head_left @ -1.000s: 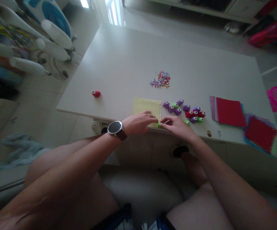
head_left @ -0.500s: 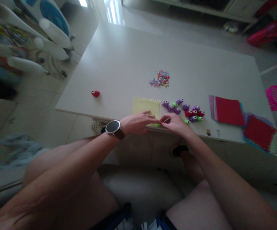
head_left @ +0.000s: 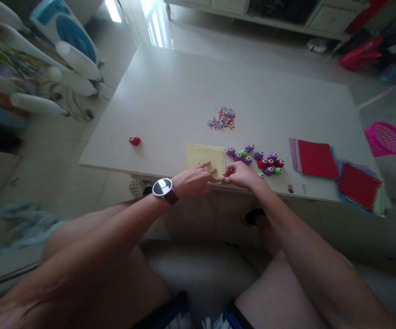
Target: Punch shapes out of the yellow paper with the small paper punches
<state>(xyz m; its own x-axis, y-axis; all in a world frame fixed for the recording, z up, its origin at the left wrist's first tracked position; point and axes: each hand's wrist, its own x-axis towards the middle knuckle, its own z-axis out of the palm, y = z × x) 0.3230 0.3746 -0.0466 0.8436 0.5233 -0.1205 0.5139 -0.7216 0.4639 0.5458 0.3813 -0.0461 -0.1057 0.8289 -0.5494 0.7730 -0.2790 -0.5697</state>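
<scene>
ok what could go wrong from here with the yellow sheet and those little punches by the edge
1. The yellow sheet lies at the near table edge under the left hand; a tug might slide it off.
2. The right hand works beside the cluster of small punches; a wrist sweep might knock some off the table.
3. The confetti pile lies loose and could scatter.

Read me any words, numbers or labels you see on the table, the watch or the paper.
No text can be read anywhere in this view.
Wristwatch on the left hand: face shows only a dark and light split, no legible digits.
Yellow paper sheet: no writing, only a dotted edge.
Small craft punches beside the right hand: markings too small to read.
Red paper stacks: plain.
</scene>
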